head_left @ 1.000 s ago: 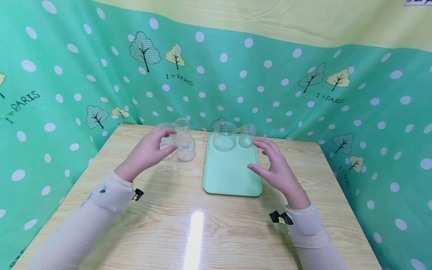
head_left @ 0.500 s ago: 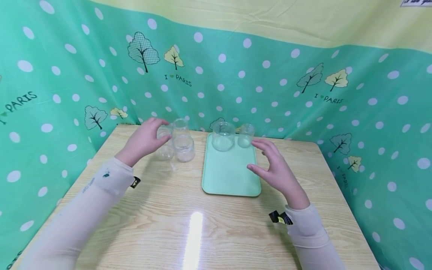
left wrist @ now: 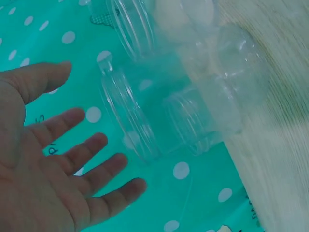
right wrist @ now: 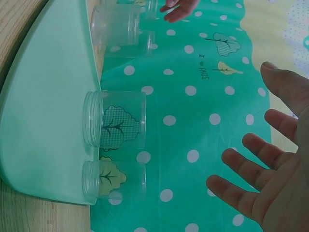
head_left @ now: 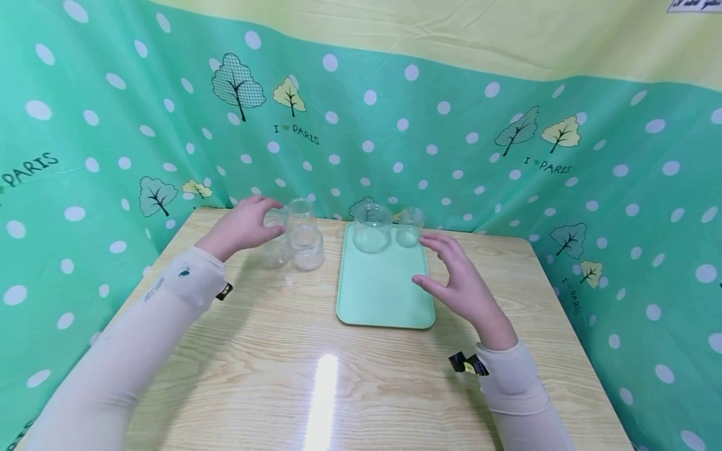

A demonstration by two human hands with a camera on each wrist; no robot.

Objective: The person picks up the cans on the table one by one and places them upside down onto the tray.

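Observation:
Several clear plastic jars [head_left: 306,249] stand close together on the table left of the tray, ridged rims [left wrist: 128,113] up. My left hand [head_left: 239,227] hovers over the leftmost jar [head_left: 275,254], partly covering it in the head view. In the left wrist view, its spread fingers [left wrist: 118,195] are short of the rim and hold nothing. On the far end of the green tray [head_left: 386,294] sit a wide jar [head_left: 373,230] and a narrower jar [head_left: 410,228], ridged necks down. My right hand [head_left: 462,285], thumb and fingers apart, is beside the narrower jar, holding nothing.
A wood-grain table [head_left: 265,369] carries everything. Green dotted cloth [head_left: 350,106] hangs behind it and along both sides, close behind the jars. A bright light reflection [head_left: 321,401] lies on the front of the tabletop.
My left hand has moved left and slightly back, from beside the front jar to above the leftmost one. The right hand and the jars stay in place; the head view shifts slightly.

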